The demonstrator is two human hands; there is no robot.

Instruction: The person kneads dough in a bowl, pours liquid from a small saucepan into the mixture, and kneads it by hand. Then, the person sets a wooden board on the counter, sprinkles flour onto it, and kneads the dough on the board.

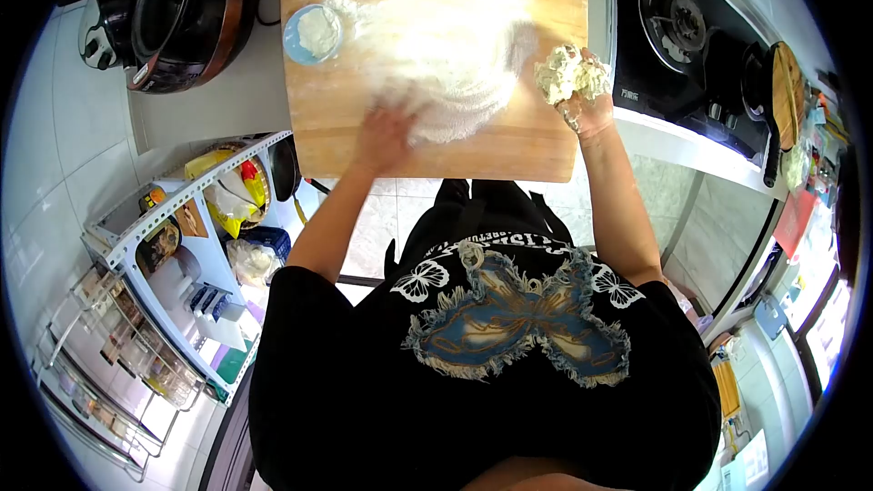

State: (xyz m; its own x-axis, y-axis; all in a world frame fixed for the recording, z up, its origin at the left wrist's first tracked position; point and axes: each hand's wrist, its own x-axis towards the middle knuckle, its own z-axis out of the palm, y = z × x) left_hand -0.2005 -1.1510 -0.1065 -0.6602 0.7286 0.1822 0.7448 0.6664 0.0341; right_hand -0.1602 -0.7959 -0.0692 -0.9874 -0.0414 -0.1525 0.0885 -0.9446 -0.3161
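Observation:
A wooden board [436, 160] carries a wide spread of white flour [436, 45] over its middle. At its upper left sits a small blue bowl [313, 35] with flour in it. My left hand [391, 132] is over the lower left edge of the flour, smeared by motion, so its fingers are unclear. At the board's right edge my right hand [591, 109] holds a rough, pale lump of dough [571, 75], with bits of dough stuck to the fingers.
A black gas stove [687, 45] stands right of the board, and a dark cooker [186, 18] is at the upper left. Below left, a white shelf [205, 245] holds packets and bags. A round wooden board [786, 95] leans at the right.

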